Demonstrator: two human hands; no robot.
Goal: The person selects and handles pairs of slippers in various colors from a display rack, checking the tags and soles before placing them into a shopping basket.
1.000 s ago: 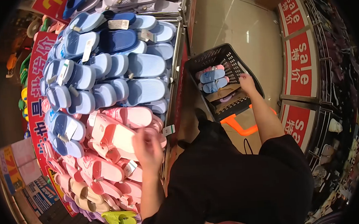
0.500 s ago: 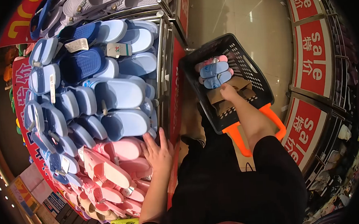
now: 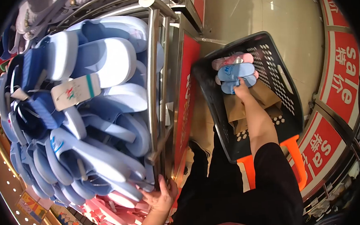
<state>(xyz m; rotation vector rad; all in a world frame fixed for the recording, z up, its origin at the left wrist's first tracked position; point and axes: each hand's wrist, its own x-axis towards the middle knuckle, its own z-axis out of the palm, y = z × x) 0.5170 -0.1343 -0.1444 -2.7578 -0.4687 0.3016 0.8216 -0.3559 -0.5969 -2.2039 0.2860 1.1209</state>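
My right hand (image 3: 241, 90) reaches into a black basket (image 3: 209, 106) and is closed on the edge of the small blue slippers (image 3: 236, 72). Beside these, farther up in the basket, are pink slippers (image 3: 231, 60), and a brown paper piece (image 3: 265, 95) lies under my forearm. My left hand (image 3: 159, 196), fingers spread, is at the lower right edge of the rack, next to light blue slippers (image 3: 123, 91) and pink slippers (image 3: 112, 211). A white tag (image 3: 75, 92) hangs among the blue slippers.
A metal rack post (image 3: 155, 72) stands between the slippers and the basket. Orange handles (image 3: 296, 161) stick out of the basket's near end. Red sale signs (image 3: 342, 71) line a shelf on the right. Tiled floor (image 3: 240, 16) shows beyond the basket.
The view has come closer to the slipper rack. My right hand has moved from the brown paper onto the blue slippers. My left hand stays by the rack's edge, fingers still spread.
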